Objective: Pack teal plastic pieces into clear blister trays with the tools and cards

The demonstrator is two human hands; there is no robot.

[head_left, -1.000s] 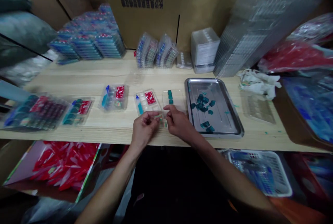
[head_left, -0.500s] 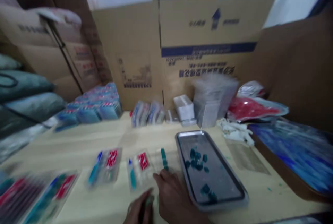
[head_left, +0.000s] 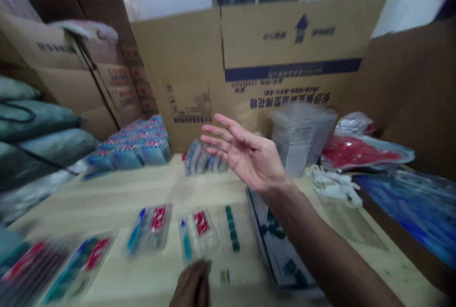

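Note:
My right hand [head_left: 245, 152] is raised over the back of the table, fingers spread, palm showing, holding nothing. Its forearm crosses above a metal tray [head_left: 261, 245] with dark green pieces. Low in the middle, my left hand [head_left: 192, 283] is blurred, and its fingertips are too smeared to read. Just right of it lies a small striped item [head_left: 224, 277]. Beyond that, a column of green pieces [head_left: 232, 228] rests on the table. A clear pack with a red label [head_left: 201, 222] and a blue-green stick [head_left: 186, 241] lies above my left hand.
More packs [head_left: 157, 218] lie to the left. Stacks of blue cards [head_left: 156, 151] and clear plastic sleeves [head_left: 302, 131] stand at the back before a cardboard box [head_left: 181, 60]. White gloves [head_left: 335, 183], a red bag [head_left: 356, 151] and a box of blue packaging [head_left: 409, 212] are at right.
My right hand has risen from beside the green pieces to the back of the table and opened. My left hand stays low, with the green thing near its fingers no longer visible. The view has shifted slightly.

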